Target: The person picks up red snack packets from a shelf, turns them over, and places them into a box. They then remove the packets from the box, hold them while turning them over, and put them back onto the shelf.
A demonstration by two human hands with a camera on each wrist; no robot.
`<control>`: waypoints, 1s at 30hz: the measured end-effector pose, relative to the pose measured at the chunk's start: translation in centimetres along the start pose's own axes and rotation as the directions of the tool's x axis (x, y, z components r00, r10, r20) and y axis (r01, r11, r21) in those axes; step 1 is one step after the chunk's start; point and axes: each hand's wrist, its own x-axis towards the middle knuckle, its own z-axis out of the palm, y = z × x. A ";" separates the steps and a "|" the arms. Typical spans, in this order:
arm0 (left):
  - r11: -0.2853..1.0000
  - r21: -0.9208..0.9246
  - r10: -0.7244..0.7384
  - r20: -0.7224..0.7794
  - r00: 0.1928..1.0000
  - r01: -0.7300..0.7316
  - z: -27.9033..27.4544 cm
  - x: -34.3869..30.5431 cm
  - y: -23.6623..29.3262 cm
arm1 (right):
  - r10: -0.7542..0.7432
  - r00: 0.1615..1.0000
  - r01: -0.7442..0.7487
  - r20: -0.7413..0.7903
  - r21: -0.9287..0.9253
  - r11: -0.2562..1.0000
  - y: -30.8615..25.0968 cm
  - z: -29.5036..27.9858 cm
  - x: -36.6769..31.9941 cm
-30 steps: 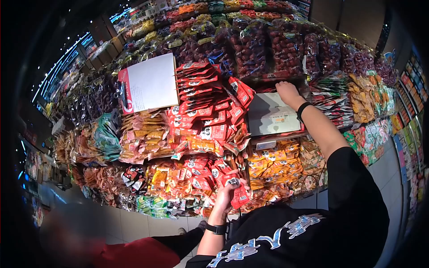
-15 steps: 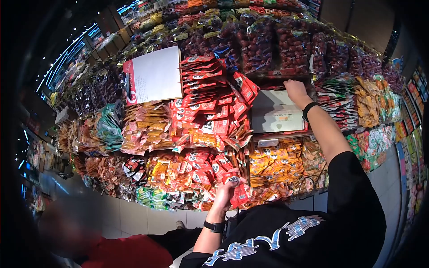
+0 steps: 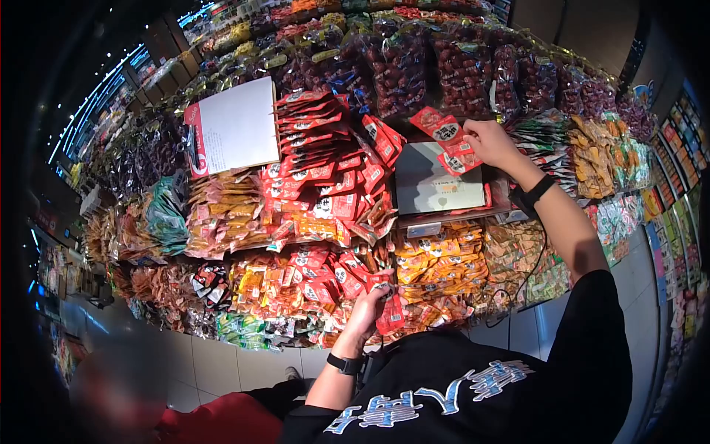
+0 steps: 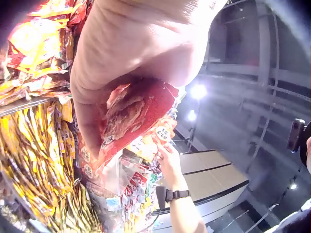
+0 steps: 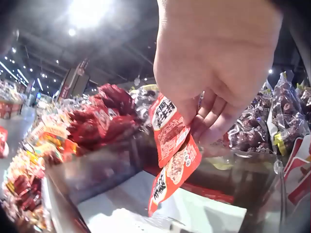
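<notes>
My right hand point(image 3: 492, 143) pinches red snack packets point(image 5: 170, 167) over a see-through bin. In the right wrist view two of them hang from thumb and fingers, overlapping, with black lettering and a food picture. Below them a pale flat panel point(image 3: 433, 189) covers much of the bin's bottom. Low in the head view, in front of my body, my left hand point(image 3: 364, 312) grips red snack packets point(image 4: 138, 109) of similar look. Left of the bin rises a large pile of red packets point(image 3: 314, 159), its upper part stacked in rows.
A clipboard with white paper point(image 3: 240, 126) lies on the packets to the left. Bagged dark red snacks point(image 3: 399, 74) line the back. Yellow packets point(image 3: 436, 259) fill the lower front tier. A person in red point(image 3: 222, 418) stands close at the lower left. A black cable point(image 3: 529, 277) hangs at the front.
My right hand has come up from the bin's back edge with red packets now showing in its fingers. The left hand keeps its hold. The head view has shifted slightly.
</notes>
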 end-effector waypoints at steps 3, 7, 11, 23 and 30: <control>0.999 0.004 -0.034 -0.016 0.999 0.034 0.2 0.6 0.0 | 0.089 0.991 -0.109 0.104 0.201 0.974 -2.9 -1.0 -2.3; 0.996 0.073 0.061 -0.008 0.998 -0.060 0.9 1.9 0.5 | 0.123 0.945 -0.291 0.304 0.603 0.743 -4.3 -0.2 -5.4; 0.982 0.119 0.157 -0.073 0.985 -0.148 1.5 3.6 0.2 | 0.109 0.892 -0.427 0.439 0.739 0.522 -7.7 0.6 -8.7; 0.979 0.192 0.037 0.198 0.980 -0.076 8.0 -0.1 -1.7 | -0.083 0.794 -0.555 0.602 0.773 0.307 -8.4 3.7 -16.0; 0.988 0.028 0.150 -0.049 0.987 -0.149 12.5 -0.5 -5.0 | -0.273 0.961 0.203 0.037 0.575 0.793 -6.1 -2.7 -16.2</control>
